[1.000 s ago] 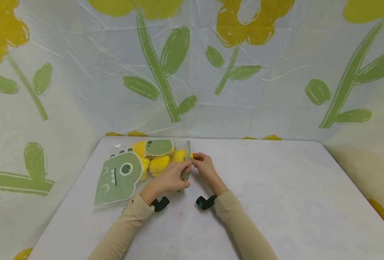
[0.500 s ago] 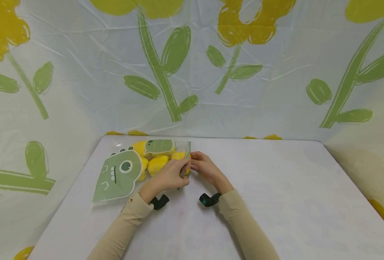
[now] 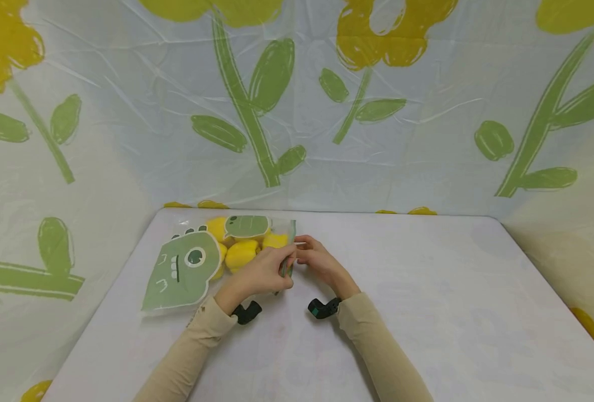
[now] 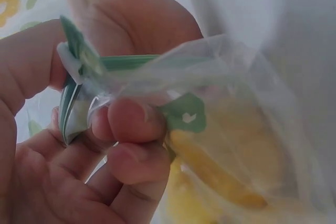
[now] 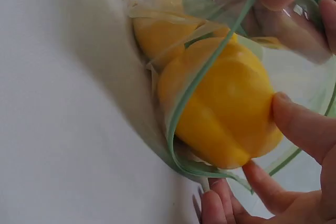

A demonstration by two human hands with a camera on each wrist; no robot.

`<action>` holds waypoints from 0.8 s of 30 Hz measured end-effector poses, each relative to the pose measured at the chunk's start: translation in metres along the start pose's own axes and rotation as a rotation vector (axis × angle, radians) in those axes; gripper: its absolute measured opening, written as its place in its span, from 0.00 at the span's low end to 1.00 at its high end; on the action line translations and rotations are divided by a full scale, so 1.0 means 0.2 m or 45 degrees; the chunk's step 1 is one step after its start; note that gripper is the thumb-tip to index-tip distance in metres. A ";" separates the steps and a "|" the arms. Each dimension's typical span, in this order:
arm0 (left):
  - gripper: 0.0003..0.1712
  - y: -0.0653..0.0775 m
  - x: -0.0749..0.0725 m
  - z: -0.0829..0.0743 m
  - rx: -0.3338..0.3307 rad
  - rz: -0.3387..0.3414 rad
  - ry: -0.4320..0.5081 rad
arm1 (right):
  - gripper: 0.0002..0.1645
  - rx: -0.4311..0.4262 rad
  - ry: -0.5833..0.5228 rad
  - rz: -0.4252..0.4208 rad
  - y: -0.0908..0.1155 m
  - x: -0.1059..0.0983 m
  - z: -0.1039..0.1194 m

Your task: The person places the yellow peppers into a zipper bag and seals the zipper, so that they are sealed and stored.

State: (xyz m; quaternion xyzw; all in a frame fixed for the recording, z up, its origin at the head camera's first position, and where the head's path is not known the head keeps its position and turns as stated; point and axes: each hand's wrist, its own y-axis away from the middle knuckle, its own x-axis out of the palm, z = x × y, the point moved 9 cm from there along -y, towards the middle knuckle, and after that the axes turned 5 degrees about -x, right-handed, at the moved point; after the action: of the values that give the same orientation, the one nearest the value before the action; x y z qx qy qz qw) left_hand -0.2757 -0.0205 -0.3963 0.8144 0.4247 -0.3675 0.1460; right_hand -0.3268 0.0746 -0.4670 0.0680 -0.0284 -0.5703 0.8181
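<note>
In the head view, a clear zip bag [image 3: 186, 273] printed with a green cartoon creature lies on its side, several yellow bell peppers [image 3: 241, 255] inside. My left hand [image 3: 264, 272] pinches the green-edged mouth of the bag; its fingertips [image 4: 137, 121] curl against the plastic in the left wrist view. At the opening is my right hand [image 3: 325, 268]. The right wrist view has a yellow bell pepper [image 5: 226, 103] within the green rim, touched at its near end by my right thumb and a finger. Other right fingertips [image 5: 212, 205] lie beneath the rim.
A white-covered table [image 3: 452, 290] extends to the right of the hands. Behind it hangs a flower-patterned cloth [image 3: 402, 162], which also covers the sides. A dark wrist device [image 3: 323, 308] sits at the right wrist, another dark device [image 3: 248, 313] at the left.
The pepper at the bag's mouth has moved left, further inside. My right hand has shifted slightly right and its hold on the pepper has loosened. The left hand keeps its grip on the edge.
</note>
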 end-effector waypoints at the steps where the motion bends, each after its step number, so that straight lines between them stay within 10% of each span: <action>1: 0.15 0.00 0.01 0.00 0.002 0.005 -0.007 | 0.31 -0.010 0.019 -0.004 0.00 0.00 0.00; 24: 0.15 0.01 0.01 -0.02 0.036 0.008 -0.028 | 0.30 -0.121 0.221 -0.025 0.01 0.04 0.03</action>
State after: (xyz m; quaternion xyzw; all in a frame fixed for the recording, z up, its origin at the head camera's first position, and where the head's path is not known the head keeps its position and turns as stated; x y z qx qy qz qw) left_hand -0.2721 -0.0184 -0.3953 0.8137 0.4152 -0.3819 0.1401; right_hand -0.3230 0.0670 -0.4617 0.0787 0.0705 -0.5711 0.8140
